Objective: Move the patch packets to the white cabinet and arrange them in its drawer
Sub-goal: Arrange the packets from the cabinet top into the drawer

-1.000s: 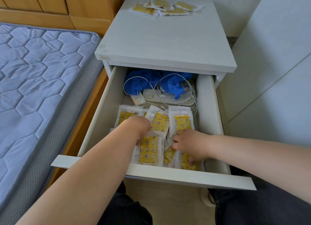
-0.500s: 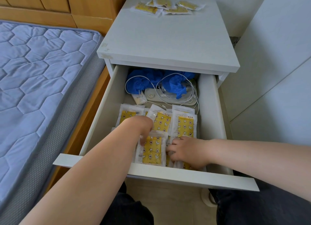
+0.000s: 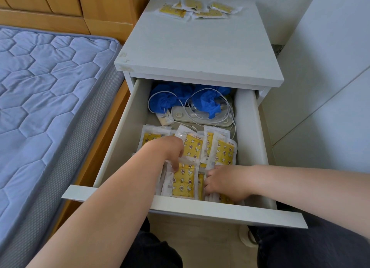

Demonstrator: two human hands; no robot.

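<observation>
The white cabinet [image 3: 200, 53] has its top drawer [image 3: 180, 207] pulled out. Several yellow patch packets [image 3: 193, 147] lie in the drawer's front half, in two rough rows. My left hand [image 3: 170, 149] reaches down into the drawer, its fingers curled on the top edge of a front-row packet [image 3: 183, 183]. My right hand [image 3: 224, 182] lies over the packets at the front right, fingers bent down onto them; whether it grips one is hidden. Several more packets [image 3: 197, 8] lie in a loose heap at the back of the cabinet top.
Blue gloves [image 3: 208, 103], a white cable [image 3: 200, 111], a flat white device [image 3: 200, 117] and a small tube [image 3: 165, 117] fill the drawer's back. A bed with a blue quilted mattress [image 3: 46, 99] stands at left. White panels [image 3: 330, 87] stand at right.
My right hand has slid toward the drawer front and left along the front-right packets. The left hand stays on the front-row packet. The camera has shifted slightly.
</observation>
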